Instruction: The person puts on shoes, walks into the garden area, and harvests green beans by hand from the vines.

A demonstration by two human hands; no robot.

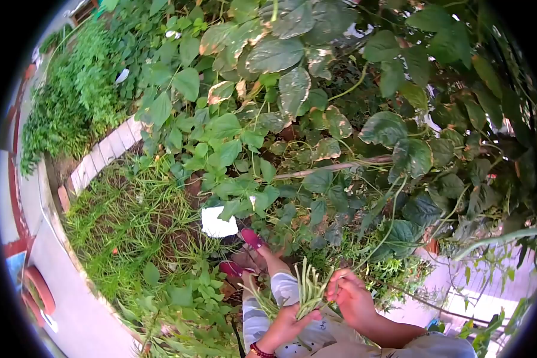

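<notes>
My left hand (287, 327), with a dark red beaded bracelet (262, 351) at its wrist, is closed around a bunch of long green beans (309, 291). The pods fan upward out of the fist, and some lean out to the left. Close beside the bunch on its right is my right hand (353, 301). Its fingers are curled together, and whatever they may hold is hidden or too small to make out. Both hands are low in front of my body, above my legs in light trousers (285, 287).
Dense climbing bean vines (316, 119) with some browned leaves rise ahead, crossed by a thin stick (340, 167). A white sheet (218, 222) lies near my red shoes (253, 238). Grassy plants (131, 215), a brick edging (104, 156) and a pale path (65, 274) are left.
</notes>
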